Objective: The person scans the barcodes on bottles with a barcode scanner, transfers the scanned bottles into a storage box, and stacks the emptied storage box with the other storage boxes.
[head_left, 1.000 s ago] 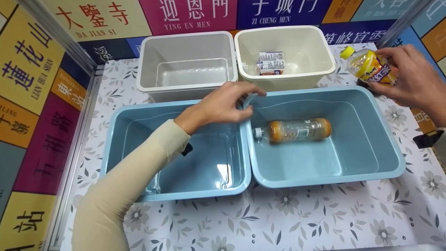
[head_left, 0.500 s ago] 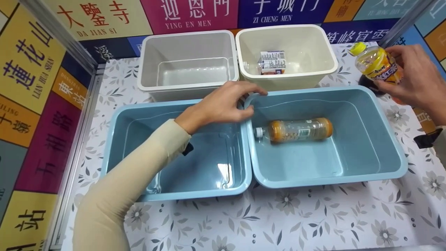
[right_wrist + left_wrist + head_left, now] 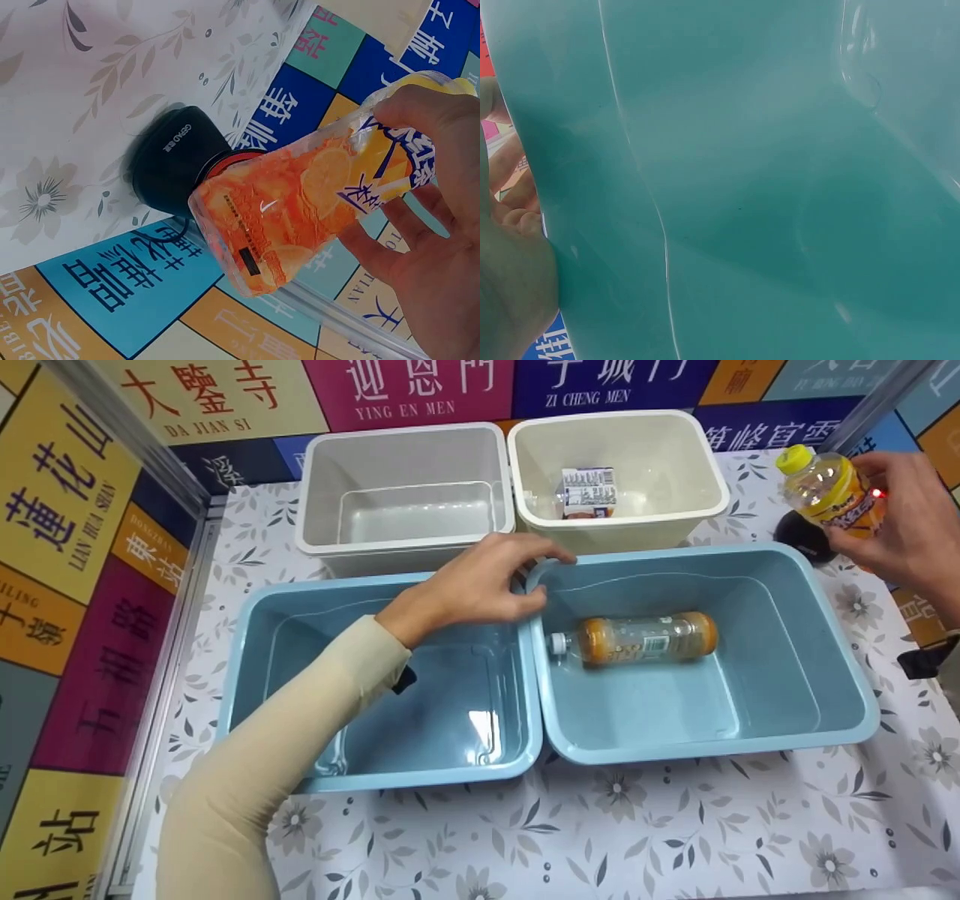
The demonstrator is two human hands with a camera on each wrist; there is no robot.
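In the head view, my right hand point(image 3: 915, 521) grips a clear plastic drink bottle point(image 3: 829, 491) by its lower part, yellow cap tilted up and leftward. The right wrist view shows the orange fruit label of that bottle point(image 3: 300, 199) close beside a black scanner-like device point(image 3: 176, 157), mostly hidden from the head camera. A red light spot shows on the bottle. My left hand point(image 3: 480, 585) rests over the adjoining rims of the two blue bins, fingers loosely bent. Another bottle point(image 3: 649, 639), white-capped with orange ends, lies in the right blue bin point(image 3: 772, 746).
Behind stand a grey bin point(image 3: 405, 544) and a cream bin point(image 3: 637, 519); a labelled bottle point(image 3: 589, 493) lies in the cream one. The left blue bin point(image 3: 420, 780) sits under my left forearm. Printed panels point(image 3: 420, 390) wall the back and left of the flowered table.
My right hand and its bottle have moved a little to the right, uncovering more of the black device. A red spot now shows on the bottle. My left hand has stayed put.
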